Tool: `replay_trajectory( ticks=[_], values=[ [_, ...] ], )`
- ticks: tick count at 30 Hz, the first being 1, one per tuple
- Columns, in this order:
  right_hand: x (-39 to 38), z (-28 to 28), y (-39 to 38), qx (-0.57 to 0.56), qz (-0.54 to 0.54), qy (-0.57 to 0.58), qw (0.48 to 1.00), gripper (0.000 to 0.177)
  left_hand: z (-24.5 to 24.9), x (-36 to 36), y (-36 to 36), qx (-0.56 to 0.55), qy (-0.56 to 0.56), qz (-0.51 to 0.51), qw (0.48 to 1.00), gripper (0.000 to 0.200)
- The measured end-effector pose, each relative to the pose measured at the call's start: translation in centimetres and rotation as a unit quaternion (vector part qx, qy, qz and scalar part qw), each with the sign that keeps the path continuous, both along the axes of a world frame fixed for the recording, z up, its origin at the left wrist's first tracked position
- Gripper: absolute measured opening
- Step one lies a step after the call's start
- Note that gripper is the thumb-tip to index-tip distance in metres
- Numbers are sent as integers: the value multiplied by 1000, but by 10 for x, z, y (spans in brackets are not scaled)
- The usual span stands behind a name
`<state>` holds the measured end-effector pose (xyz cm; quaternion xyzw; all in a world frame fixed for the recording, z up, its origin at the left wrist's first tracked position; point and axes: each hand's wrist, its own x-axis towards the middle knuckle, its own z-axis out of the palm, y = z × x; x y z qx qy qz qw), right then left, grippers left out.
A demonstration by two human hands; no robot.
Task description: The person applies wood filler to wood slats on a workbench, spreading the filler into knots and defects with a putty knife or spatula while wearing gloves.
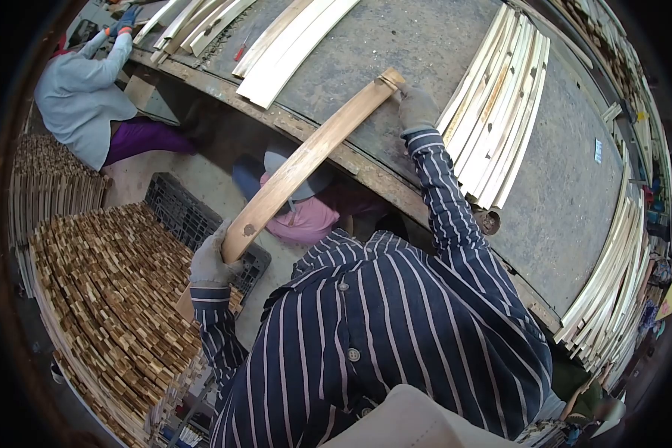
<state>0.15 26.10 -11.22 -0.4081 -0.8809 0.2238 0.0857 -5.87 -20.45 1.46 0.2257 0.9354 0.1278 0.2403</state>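
A long, flat wooden slat (313,153) slants across the view between my two gloved hands. My left hand (215,257) is closed around its lower end, near a dark knot. My right hand (418,108) grips the upper end above the workbench (396,37), with the fingers partly hidden behind the wood. At that end the slat shows a darker, uneven patch. Just right of my right hand lies a row of pale slats (496,104) on the bench. Below my left hand stands a large stack of wooden pieces (112,291).
A black plastic crate (183,205) sits beside the stack. A person in a grey top (82,89) works at the bench's far left. Another person in pink (306,220) is low beside the bench edge. More pale slats (299,48) lie on the bench, and others (608,276) at right.
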Motion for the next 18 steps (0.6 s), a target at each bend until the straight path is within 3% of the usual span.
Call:
replay_trajectory(
  ticks=[5, 8, 11, 13, 18],
  values=[
    [4, -10, -8, 86, 34, 3, 996, 28, -3, -3, -3, 15, -9, 3, 1000, 81],
    [3, 8, -11, -11, 28, -54, 998, 29, -1, -3, -1, 22, -15, 8, 1000, 81],
    [-1, -15, -4, 6, 2, 21, 1000, 27, 5, 1, 3, 20, -18, 18, 999, 82],
    [-2, -33, -5, 80, 36, 73, 994, 27, 6, 0, 4, 18, -20, 22, 999, 82],
    [-3, -45, -9, 108, 19, 80, 991, 26, 3, -2, 1, 14, -15, 10, 1000, 82]
  ],
)
